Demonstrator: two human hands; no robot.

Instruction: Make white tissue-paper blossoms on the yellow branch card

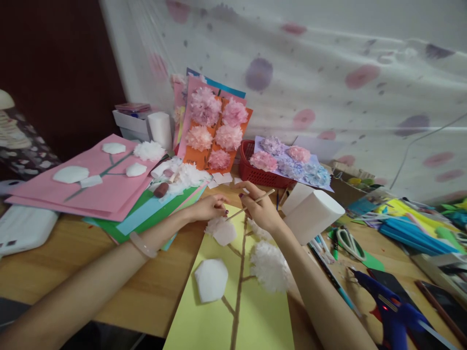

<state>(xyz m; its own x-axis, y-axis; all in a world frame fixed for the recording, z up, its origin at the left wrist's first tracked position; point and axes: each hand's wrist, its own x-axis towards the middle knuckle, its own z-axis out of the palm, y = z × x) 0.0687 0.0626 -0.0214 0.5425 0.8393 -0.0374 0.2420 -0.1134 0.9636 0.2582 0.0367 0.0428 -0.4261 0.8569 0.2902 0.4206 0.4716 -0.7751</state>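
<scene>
My right hand [260,206] grips a thin wooden stick [265,196], whose lower end points at a white tissue-paper flower [223,230] on a yellow sheet [204,323]. Just above that flower, my left hand [209,208] has its fingers pinched close to the stick's tip. What lies between those fingers is too small to make out. A brown branch [239,291] runs up the sheet. Lower left on it sits a flat white paper pad [211,280]. A fluffy white flower [269,266] is at the right, partly behind my right forearm.
At left, pink sheets [44,189] carry white pads and a flower. Finished pink flowers on an orange card [251,116] stand behind, beside a red basket [248,165]. A white paper roll [317,214], pens, scissors [350,243] and a blue glue gun [390,306] lie at right.
</scene>
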